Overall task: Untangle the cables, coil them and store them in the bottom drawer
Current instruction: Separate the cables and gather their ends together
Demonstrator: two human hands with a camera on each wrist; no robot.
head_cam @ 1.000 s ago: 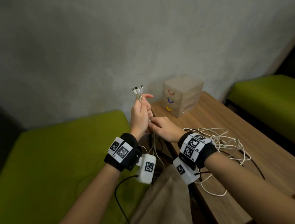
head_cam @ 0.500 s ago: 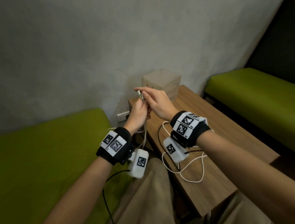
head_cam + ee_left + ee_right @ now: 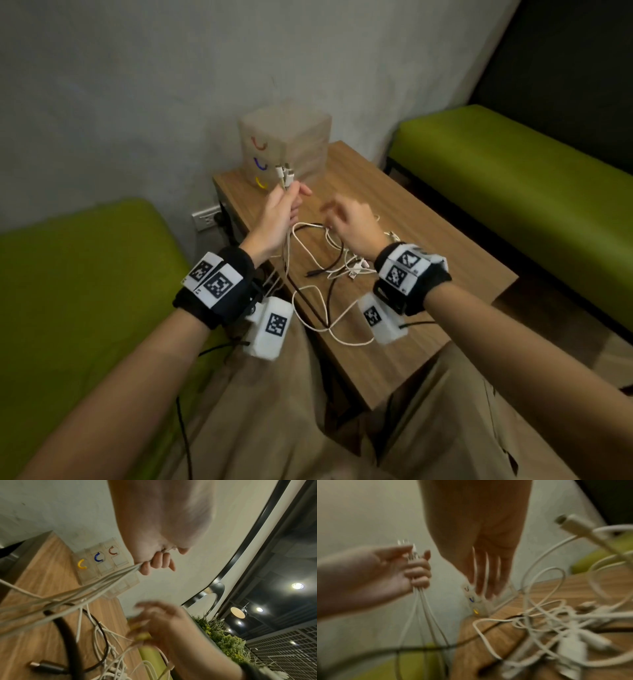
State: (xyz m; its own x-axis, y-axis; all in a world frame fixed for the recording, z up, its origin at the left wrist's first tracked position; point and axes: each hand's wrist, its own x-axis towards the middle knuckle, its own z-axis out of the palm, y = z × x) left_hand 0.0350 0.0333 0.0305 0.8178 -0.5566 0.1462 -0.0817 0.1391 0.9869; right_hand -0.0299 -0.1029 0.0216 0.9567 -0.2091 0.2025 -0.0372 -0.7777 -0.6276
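Note:
My left hand point(image 3: 291, 196) is raised in front of the drawer unit and grips a bunch of white cable ends point(image 3: 284, 175), connectors pointing up. Their strands hang from my fist point(image 3: 418, 570) down to the table. My right hand point(image 3: 335, 211) hovers blurred just right of it, over the tangle of white and black cables point(image 3: 337, 262); its fingers point(image 3: 486, 574) are straight and hold nothing. The translucent drawer unit point(image 3: 294, 137) stands at the table's far corner, with red, blue and yellow handles. The bottom drawer with the yellow handle point(image 3: 261, 183) looks closed.
The wooden table point(image 3: 428, 246) stands against a grey wall. Green benches lie at the left point(image 3: 85, 274) and right point(image 3: 513, 164). A wall socket point(image 3: 207, 217) sits beside the table's left edge. My knees in beige trousers point(image 3: 274, 411) are at the table's near edge.
My right hand has let go of the cable ends at the left hand and dropped right, over the tangle. The left hand still holds the bunch upright.

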